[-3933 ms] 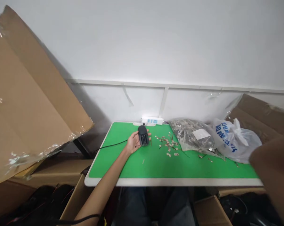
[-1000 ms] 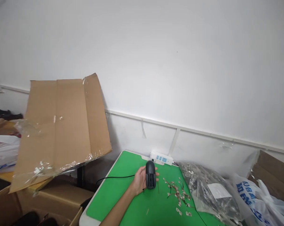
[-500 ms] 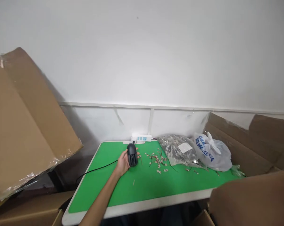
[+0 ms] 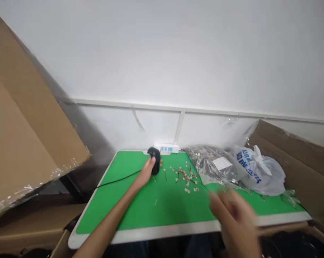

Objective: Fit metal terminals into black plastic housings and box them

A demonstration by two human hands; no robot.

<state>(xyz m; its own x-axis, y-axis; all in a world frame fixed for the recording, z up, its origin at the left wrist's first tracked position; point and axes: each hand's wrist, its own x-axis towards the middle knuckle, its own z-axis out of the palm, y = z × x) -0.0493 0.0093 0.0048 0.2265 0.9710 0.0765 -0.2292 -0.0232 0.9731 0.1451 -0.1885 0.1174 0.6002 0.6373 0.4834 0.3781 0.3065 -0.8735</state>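
My left hand grips a black oval plastic housing above the green table, the thumb laid across its near side. The housing is turned partly edge-on, so its slotted face is hidden. My right hand is over the table's front edge, smeared by motion; its fingers and anything in them cannot be made out. Between the hands lies a loose scatter of small metal contact pieces, some with thin wires or springs.
A clear bag of metal parts and a knotted white plastic bag lie at the right. Behind is a power strip. A black cable crosses the left edge. Cardboard boxes flank the green table.
My right hand has come into view from the lower right. My left hand has turned the black housing, so its slotted face no longer shows. The camera view has shifted.
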